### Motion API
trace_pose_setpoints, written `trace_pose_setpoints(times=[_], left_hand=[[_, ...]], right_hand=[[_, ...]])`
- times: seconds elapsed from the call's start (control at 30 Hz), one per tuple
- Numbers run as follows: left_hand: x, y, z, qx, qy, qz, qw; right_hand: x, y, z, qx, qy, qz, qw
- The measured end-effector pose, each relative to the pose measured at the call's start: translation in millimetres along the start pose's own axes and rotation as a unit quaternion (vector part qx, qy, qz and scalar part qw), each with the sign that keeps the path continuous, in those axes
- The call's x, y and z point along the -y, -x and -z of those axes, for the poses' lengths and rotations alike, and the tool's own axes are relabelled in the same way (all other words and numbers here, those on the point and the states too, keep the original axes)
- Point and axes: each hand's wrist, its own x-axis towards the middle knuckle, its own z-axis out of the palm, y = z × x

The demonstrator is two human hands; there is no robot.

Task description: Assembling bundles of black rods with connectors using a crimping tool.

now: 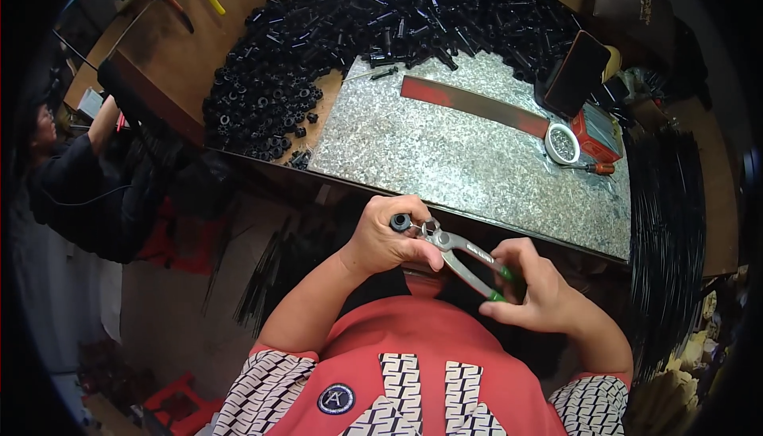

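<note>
In front of my chest, at the table's near edge, my left hand [372, 236] has its fingers wrapped round a short black cylindrical part [400, 222], its round hollow end showing. A pair of end-cutting pincers [453, 244] with green-tipped handles is gripped in my right hand [534, 286], fingers on one handle and thumb side by the other. The handles are spread. The pincers' jaws sit right beside the black part and my left fingertips. A thin bright wire seems to run between part and jaws, too small to make out fully.
A large heap of black plastic parts [381, 15] covers the table's back and left. On the speckled tabletop [397, 150] lie a flat metal bar [469, 104], a white cup [562, 143] of small metal pieces and an orange-handled screwdriver [600, 169]. Black rods [668, 237] hang right; a co-worker [87, 182] sits left.
</note>
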Motion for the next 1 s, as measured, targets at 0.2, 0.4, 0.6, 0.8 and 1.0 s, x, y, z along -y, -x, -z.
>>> trace_pose_setpoints(times=[0.2, 0.4, 0.6, 0.8, 1.0], left_hand=[[-9, -2, 7, 0.043, 0.014, 0.011, 0.999], [-1, -3, 8, 0.122, 0.004, -0.021, 0.992], [-6, -3, 13, 0.056, 0.005, 0.017, 0.998], [-5, -8, 14, 0.158, 0.025, -0.037, 0.986], [-2, -3, 9, 0.107, 0.007, -0.009, 0.994]], right_hand=[[-11, 4, -7, 0.021, -0.094, -0.026, 0.995], [-15, 2, -4, 0.198, -0.302, -0.166, 0.918], [-25, -4, -14, -0.202, 0.335, 0.219, 0.894], [-66, 2, -25, 0.244, -0.519, -0.150, 0.805], [-28, -13, -20, 0.066, -0.028, -0.027, 0.997]])
